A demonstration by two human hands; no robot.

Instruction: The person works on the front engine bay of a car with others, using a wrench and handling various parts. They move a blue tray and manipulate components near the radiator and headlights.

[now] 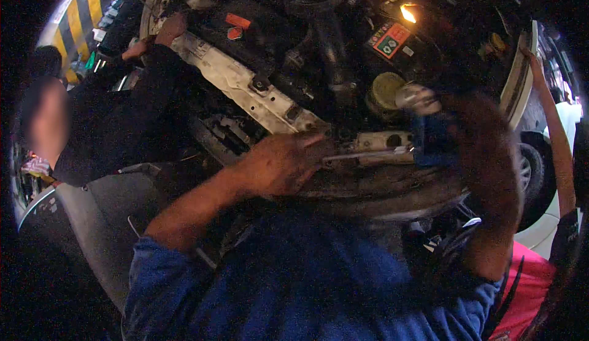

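My left hand (285,163) is over the front crossbar of an open car engine bay, its fingers curled at one end of a thin pale metal rod (371,153). Toward the right, the rod reaches a blue thing (431,140) whose kind I cannot make out. Just above that is my right hand (457,108), smeared by motion and in shadow, with its fingers unclear. A pale, rounded, blurred shape (419,99) shows beside it, in front of a round yellowish cap or lid (385,94).
A pale metal crossmember (245,86) runs across the bay's front. Behind are a battery with an orange label (389,39) and a lit lamp (408,13). At left a person in dark clothes (116,120) leans in. Another person's arm (552,126) rests on the right fender.
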